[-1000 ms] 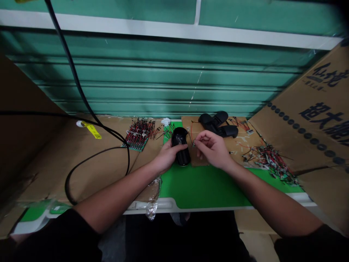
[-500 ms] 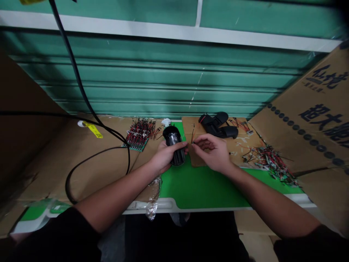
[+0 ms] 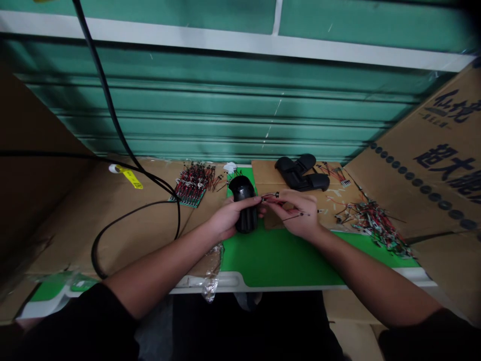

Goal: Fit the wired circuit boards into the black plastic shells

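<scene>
Fingers of the right hand pinch a small wired part; just left of those fingers, the left hand clasps the black casing, its long axis running near to far.

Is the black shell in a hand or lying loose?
In hand: the left hand grips the black shell, the thumb lying across its front.
</scene>
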Available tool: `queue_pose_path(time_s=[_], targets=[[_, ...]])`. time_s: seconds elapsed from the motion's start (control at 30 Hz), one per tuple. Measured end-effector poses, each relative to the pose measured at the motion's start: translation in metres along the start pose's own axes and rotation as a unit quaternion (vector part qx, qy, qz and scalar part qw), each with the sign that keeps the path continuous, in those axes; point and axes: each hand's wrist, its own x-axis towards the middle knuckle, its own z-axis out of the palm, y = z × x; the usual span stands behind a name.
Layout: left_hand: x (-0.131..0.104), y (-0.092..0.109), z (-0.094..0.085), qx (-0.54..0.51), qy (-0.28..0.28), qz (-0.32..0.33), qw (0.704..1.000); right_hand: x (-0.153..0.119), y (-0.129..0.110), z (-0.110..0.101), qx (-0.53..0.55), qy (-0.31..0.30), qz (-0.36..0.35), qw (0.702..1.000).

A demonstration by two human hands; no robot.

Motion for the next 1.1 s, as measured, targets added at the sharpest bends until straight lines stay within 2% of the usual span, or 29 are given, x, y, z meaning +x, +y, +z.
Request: queue_pose_path(time_s=[0.2,0.33,0.47,0.6,0.8,0.9,1.1], targets=[[-0.002,0.002,0.001,0.019,0.035,0.050,0.998,-0.003,0.000,0.001,-0.017,-0.013,0.060,0.998],[-0.001,0.005,0.000,0.088,0.050,0.135,0.986,-0.003,0.002,0.000,-0.011,-0.020,0.083,0.996],[-0.001,0.009,-0.001,0.141,0.044,0.185,0.972,-0.003,0.003,0.001,0.056,-0.064,0.124,0.989],[-0.002,0.009,0.001,0.113,0.038,0.163,0.979,0.000,0.001,0.000,0.122,-0.089,0.166,0.974],[-0.002,0.010,0.003,0.093,0.041,0.139,0.985,0.003,-0.001,-0.003,0.117,-0.104,0.167,0.974],[0.000,0.010,0.003,0.063,0.074,0.119,0.988,0.000,0.001,-0.003,0.113,-0.086,0.158,0.977],[0.001,0.010,0.006,-0.017,0.142,0.019,0.990,-0.008,0.009,0.000,0.037,-0.020,0.087,0.995]])
